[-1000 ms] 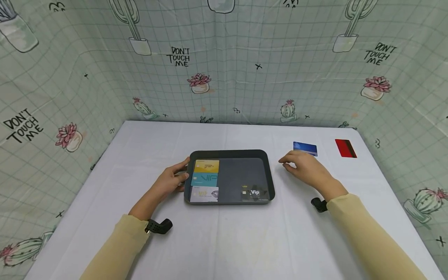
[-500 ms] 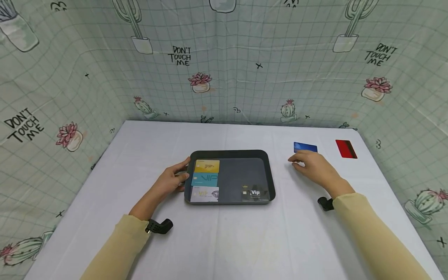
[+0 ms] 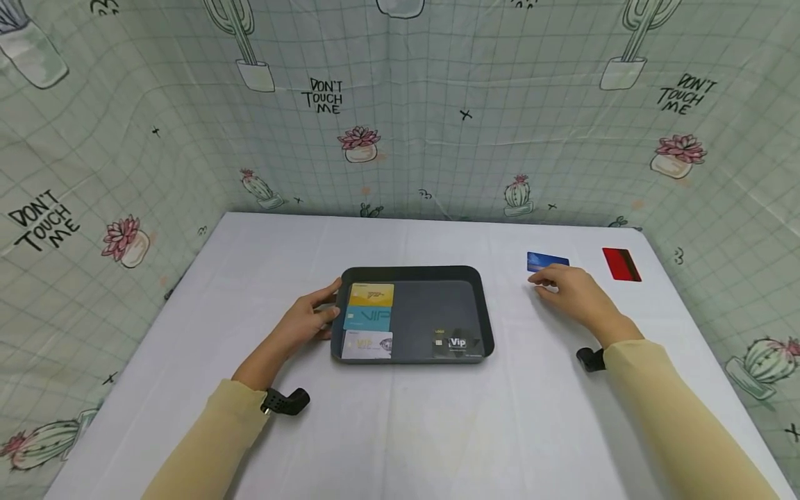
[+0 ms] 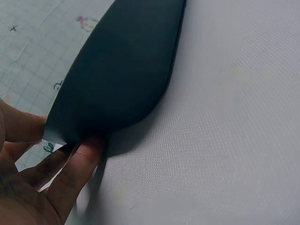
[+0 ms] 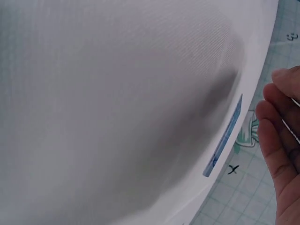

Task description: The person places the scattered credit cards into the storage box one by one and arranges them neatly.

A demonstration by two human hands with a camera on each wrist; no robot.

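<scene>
Touching left edge of the tray [image 3: 425, 309] on the desk [image 3: 437, 430]: left hand [image 3: 305, 321], fingers extended. Right hand [image 3: 575, 295] hangs just beside blue card [image 3: 546, 261], fingers loosely bent, holding nothing.

a booth-like workspace, with cactus-print cloth [image 3: 425, 90] hung around three sides of a white table [image 3: 431, 430].

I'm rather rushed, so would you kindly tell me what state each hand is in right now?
Left hand: holding the left edge of the tray.
Right hand: open, fingers loosely curved, holding nothing, near the blue card.
</scene>
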